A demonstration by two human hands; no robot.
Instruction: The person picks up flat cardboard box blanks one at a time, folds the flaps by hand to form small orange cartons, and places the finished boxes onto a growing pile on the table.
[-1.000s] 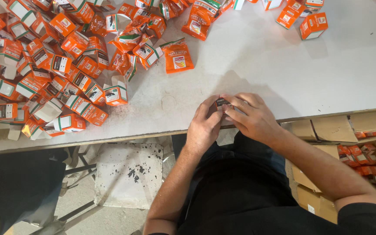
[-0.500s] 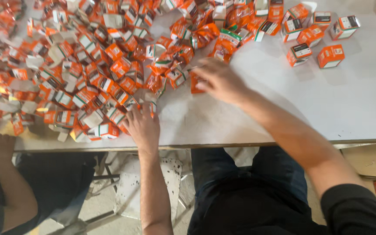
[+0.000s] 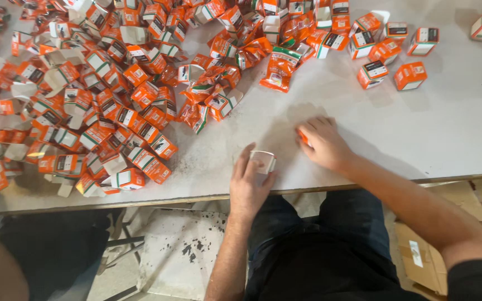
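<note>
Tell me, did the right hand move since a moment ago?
Yes. The right hand pulled back from the box pile toward the table edge, covering something orange.

The left hand [image 3: 250,187] grips a matt white cardboard carton [image 3: 264,161]; beyond it lie glossy orange foil sachets [image 3: 277,71] on a smooth, scuffed white table [image 3: 447,122].
</note>
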